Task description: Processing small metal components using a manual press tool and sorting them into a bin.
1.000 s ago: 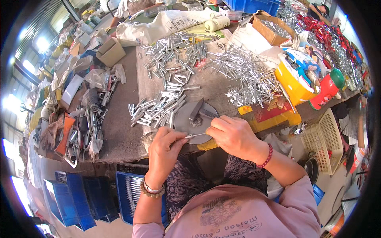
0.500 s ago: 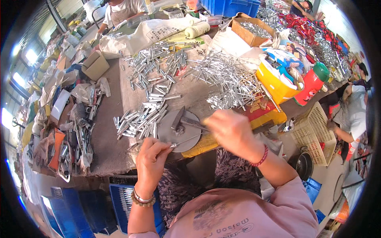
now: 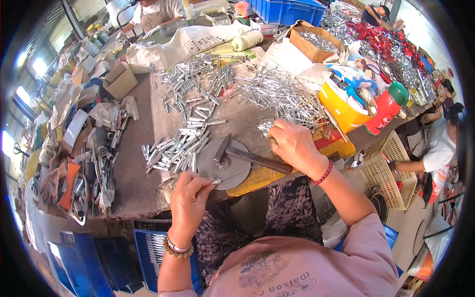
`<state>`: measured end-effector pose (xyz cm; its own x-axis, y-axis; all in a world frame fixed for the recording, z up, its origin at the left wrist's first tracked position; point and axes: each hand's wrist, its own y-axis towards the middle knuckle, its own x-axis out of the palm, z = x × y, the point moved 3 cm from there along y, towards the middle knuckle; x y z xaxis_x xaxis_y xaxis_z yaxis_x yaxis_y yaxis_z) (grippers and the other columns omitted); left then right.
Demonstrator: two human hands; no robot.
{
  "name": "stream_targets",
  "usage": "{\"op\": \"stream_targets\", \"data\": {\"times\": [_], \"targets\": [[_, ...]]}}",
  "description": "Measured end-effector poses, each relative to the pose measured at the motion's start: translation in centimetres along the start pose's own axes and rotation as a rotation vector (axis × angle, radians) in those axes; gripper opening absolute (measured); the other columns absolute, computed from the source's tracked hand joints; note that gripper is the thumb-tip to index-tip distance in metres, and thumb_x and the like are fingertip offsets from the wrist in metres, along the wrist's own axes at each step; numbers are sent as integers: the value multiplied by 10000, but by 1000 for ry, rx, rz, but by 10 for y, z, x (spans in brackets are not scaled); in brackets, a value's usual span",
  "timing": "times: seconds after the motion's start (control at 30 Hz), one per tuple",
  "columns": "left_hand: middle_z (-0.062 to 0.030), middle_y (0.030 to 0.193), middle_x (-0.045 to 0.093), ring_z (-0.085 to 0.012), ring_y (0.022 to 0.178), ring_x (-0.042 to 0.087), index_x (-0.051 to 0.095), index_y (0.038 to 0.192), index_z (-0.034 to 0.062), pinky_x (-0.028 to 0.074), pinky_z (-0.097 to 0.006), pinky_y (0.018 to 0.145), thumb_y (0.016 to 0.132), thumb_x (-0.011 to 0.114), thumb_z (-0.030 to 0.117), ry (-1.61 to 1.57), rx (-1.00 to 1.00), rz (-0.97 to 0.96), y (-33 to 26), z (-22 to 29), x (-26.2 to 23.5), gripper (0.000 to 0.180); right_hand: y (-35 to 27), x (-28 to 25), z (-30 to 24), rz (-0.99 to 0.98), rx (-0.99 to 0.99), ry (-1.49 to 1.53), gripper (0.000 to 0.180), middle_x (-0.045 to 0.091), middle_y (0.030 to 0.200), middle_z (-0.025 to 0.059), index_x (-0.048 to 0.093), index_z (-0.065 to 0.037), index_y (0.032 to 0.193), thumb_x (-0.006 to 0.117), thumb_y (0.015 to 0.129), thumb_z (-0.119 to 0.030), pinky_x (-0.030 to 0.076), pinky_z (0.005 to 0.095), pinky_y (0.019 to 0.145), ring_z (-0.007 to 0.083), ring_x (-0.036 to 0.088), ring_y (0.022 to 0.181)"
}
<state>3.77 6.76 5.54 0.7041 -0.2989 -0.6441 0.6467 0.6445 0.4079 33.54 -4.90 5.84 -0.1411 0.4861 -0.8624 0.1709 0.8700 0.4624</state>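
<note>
Left hand (image 3: 190, 194): yours, thumb and fingertips pinched narrow on the near end of a slim metal rod (image 3: 232, 175), above the desk's near edge.

Right hand (image 3: 297, 147): yours, fingers curled in, poised by the near side of the loose rods; whether anything sits within the curl, you cannot tell from this view.

Held rod: one, silvery, with a thicker end at your left fingertips. Likely light, stiff and hard to break, smooth enough to roll between the fingers; best gripped at the thicker end. It points right and away from your left hand, over the disc, its free tip well apart from your right hand.

Disc (image 3: 207, 161): one, flat, grey, round, in front of your left hand.

Hammer (image 3: 250, 157): one, head lying on the disc, dark handle running right to beneath your right wrist. Probably the heaviest piece within reach.

Metal tubes (image 3: 180, 148): many, short and silvery, heaped left of the disc and beyond.

Loose rods (image 3: 284, 96): many, thin, piled beyond your right hand.

Further right on the desk (image 3: 136, 168): yellow container (image 3: 341, 106), stuffed; red bottle (image 3: 380, 114), green-capped, tilted.
</note>
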Motion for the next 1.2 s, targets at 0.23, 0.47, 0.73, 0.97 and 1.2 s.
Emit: {"op": "stream_targets", "data": {"times": [0.23,0.47,0.73,0.97,1.2], "targets": [[-89,934,680,-303,834,707,815,1019,62,556,-394,728,877,885,33,28,9,12,0,3,-1,161,3,-14,-21,83,39,291,146,710,964,126,689,-63,951,813,872,-66,605,474,731,384,741,850],[-96,986,706,-298,846,728,806,1034,54,571,-387,745,891,857,-19,106,28,8,-3,4,1,169,20,10,-108,6,-226,495,267,724,960,135,711,-70,1178,727,923,10,613,458,779,365,753,893],[-76,966,681,-335,865,717,792,1027,107,571,-448,719,912,840,64,76,40,10,-3,1,-1,132,21,20,-115,-86,-64,744,500,776,967,86,688,-56,1391,779,916,73,619,377,787,264,766,869],[-80,998,692,-312,867,726,799,1034,74,576,-408,751,885,857,9,89,52,8,-3,0,-1,173,16,31,-115,-92,-81,732,481,774,948,89,675,-44,1366,776,913,83,609,386,789,269,769,876],[-75,963,666,-323,899,711,786,1012,95,574,-445,747,901,842,56,81,28,-3,-3,1,-1,130,20,29,-115,-110,-86,711,482,768,943,102,662,-57,1352,776,904,80,607,429,793,320,773,890]]}}
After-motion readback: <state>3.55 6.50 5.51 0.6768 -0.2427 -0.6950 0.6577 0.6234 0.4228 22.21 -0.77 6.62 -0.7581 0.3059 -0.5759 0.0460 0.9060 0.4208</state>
